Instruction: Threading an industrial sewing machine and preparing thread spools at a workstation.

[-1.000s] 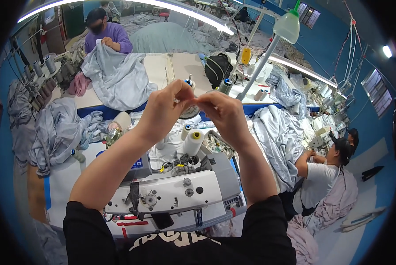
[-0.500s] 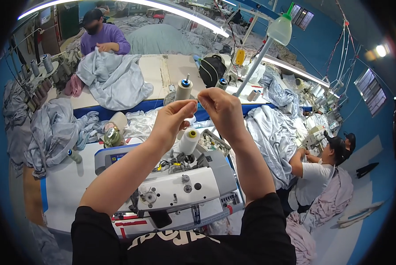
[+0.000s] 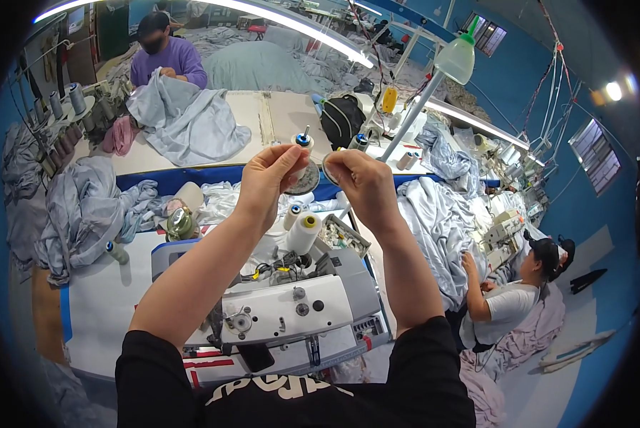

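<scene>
Above white sewing machine [image 3: 291, 314]: left hand [image 3: 270, 175] grip clamped on thread spool [image 3: 300, 148]; right hand [image 3: 359, 178] grip pinched together.

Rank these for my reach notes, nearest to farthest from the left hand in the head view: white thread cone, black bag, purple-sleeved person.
1. White thread cone, just below the left hand.
2. Black bag, up-right, on the far table.
3. Purple-sleeved person, upper left, behind that table.

Left hand [image 3: 270, 175] and right hand [image 3: 359, 178] raised together — thread spool [image 3: 302, 146] between, sewing machine [image 3: 291, 314] below
</scene>
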`<state>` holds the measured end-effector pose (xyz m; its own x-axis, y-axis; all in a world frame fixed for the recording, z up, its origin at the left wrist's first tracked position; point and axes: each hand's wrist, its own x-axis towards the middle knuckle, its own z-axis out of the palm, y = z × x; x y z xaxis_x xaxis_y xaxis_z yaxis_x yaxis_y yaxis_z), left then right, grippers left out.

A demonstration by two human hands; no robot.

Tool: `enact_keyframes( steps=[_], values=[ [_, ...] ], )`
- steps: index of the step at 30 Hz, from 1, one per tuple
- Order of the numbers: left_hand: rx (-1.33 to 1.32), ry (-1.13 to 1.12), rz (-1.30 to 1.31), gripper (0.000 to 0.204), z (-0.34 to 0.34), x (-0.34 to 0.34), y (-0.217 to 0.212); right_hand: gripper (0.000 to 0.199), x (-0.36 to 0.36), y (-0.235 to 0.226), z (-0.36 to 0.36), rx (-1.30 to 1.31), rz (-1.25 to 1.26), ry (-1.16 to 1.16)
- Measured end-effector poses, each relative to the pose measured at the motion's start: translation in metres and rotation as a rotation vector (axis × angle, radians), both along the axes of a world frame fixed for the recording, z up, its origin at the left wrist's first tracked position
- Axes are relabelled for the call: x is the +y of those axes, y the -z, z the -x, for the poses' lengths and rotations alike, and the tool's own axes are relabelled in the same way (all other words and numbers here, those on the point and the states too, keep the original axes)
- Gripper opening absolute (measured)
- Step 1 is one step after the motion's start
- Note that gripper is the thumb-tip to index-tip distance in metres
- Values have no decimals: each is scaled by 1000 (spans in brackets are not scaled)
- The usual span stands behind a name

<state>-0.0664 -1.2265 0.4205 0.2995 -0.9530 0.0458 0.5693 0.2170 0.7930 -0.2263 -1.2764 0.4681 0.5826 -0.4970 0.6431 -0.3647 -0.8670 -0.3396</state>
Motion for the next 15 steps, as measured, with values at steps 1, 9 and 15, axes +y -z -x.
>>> enact_keyframes(
  steps=[1, 9, 15],
  values=[
    [2, -11, 13, 13, -1, 0, 0, 7, 0, 0, 0, 3, -2, 4],
    [54, -4, 146, 14, -10, 0, 3, 9, -6, 3, 1, 12, -13, 14],
    [-45, 252, 147, 17, -12, 5, 6, 7, -9, -1, -1, -47, -13, 27]
  ],
)
